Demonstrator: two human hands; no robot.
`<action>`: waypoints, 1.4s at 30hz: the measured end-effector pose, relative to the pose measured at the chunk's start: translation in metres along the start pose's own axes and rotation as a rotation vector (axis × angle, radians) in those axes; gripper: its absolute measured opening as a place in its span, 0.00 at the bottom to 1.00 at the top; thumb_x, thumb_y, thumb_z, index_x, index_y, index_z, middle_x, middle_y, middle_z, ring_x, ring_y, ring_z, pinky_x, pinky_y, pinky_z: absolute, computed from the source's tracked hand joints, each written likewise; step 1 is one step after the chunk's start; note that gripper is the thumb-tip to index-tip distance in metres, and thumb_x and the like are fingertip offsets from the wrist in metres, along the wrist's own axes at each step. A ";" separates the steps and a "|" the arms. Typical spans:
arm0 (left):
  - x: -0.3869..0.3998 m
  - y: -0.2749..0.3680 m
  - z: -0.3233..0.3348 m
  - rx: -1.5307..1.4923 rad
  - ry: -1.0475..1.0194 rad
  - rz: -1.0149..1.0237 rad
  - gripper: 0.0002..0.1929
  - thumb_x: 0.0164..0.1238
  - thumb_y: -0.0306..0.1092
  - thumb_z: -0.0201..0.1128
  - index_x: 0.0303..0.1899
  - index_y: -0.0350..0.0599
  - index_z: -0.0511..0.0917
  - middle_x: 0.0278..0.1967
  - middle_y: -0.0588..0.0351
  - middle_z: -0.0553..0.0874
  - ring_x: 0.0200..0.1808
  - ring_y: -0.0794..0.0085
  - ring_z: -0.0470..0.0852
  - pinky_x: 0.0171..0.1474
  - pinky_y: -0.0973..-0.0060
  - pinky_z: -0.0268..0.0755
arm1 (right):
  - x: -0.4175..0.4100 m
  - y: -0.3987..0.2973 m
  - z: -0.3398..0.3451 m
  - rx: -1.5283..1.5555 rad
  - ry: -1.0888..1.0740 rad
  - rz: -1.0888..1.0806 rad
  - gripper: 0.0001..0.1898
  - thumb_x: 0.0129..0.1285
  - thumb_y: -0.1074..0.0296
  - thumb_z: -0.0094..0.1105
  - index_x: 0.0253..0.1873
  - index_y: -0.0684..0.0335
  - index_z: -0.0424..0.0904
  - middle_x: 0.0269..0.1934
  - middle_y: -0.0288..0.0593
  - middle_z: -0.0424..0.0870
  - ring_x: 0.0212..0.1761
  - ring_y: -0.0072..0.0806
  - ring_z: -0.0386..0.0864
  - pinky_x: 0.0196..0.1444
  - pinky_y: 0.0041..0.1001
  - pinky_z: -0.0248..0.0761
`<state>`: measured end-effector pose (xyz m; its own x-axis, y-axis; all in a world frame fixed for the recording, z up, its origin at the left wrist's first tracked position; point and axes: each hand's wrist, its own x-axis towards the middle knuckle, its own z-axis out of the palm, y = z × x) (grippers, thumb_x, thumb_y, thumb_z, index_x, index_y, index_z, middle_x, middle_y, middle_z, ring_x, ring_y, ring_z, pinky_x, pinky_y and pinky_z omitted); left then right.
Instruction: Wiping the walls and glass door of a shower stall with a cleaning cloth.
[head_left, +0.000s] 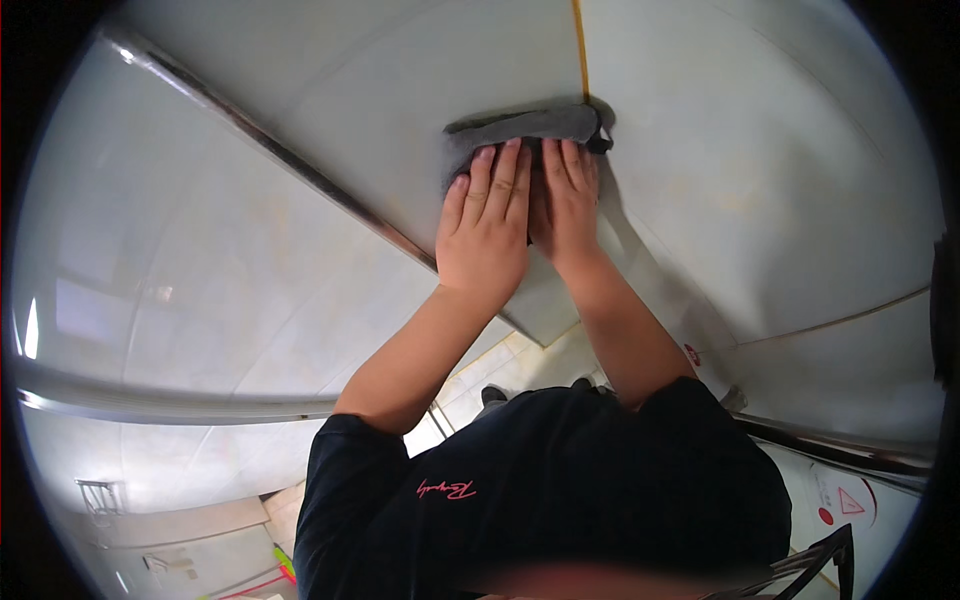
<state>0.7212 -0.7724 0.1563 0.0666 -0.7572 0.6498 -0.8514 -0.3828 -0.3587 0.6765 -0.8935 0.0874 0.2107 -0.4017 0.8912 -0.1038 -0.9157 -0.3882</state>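
Observation:
A folded grey cloth (517, 127) lies pressed against the glossy, pale marble-patterned wall (420, 90), right at a corner seam with a yellowish grout line (580, 45). My left hand (486, 225) rests flat on the cloth's left and middle part, fingers pointing up. Beside it, my right hand (566, 195) presses the right part, its fingers close together. Both thumbs are hidden. Dark folds of the cloth show between the hands, and a black edge sticks out at its right end.
A shiny metal strip (277, 146) runs diagonally down to behind my left wrist. A metal rail (187, 405) crosses at left and another (832, 442) at right. Below are floor tiles (484, 367) and a dark shoe (492, 394). A round warning sticker (847, 499) is at lower right.

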 end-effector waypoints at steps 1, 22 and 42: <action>-0.007 0.002 0.006 -0.006 -0.005 0.007 0.28 0.61 0.33 0.51 0.66 0.45 0.70 0.68 0.56 0.70 0.67 0.60 0.70 0.66 0.62 0.60 | -0.010 0.001 0.001 -0.006 -0.001 0.008 0.25 0.58 0.70 0.54 0.62 0.68 0.70 0.59 0.58 0.71 0.58 0.60 0.68 0.63 0.53 0.59; -0.082 0.041 0.061 -0.150 -0.261 -0.006 0.28 0.64 0.36 0.49 0.67 0.44 0.67 0.70 0.53 0.67 0.70 0.57 0.64 0.70 0.58 0.54 | -0.113 0.014 0.015 0.021 -0.189 0.122 0.21 0.65 0.63 0.47 0.59 0.71 0.72 0.59 0.57 0.71 0.57 0.58 0.68 0.59 0.49 0.61; -0.064 0.006 0.002 -0.104 -0.223 -0.211 0.29 0.63 0.35 0.51 0.67 0.43 0.67 0.68 0.45 0.67 0.68 0.44 0.65 0.68 0.47 0.51 | -0.058 -0.031 0.018 0.187 -0.111 0.059 0.22 0.57 0.64 0.59 0.56 0.66 0.74 0.51 0.55 0.72 0.64 0.62 0.65 0.62 0.56 0.58</action>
<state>0.7128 -0.7277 0.1111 0.3496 -0.7689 0.5353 -0.8547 -0.4958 -0.1540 0.6851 -0.8417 0.0436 0.3162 -0.4437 0.8386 0.0604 -0.8727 -0.4845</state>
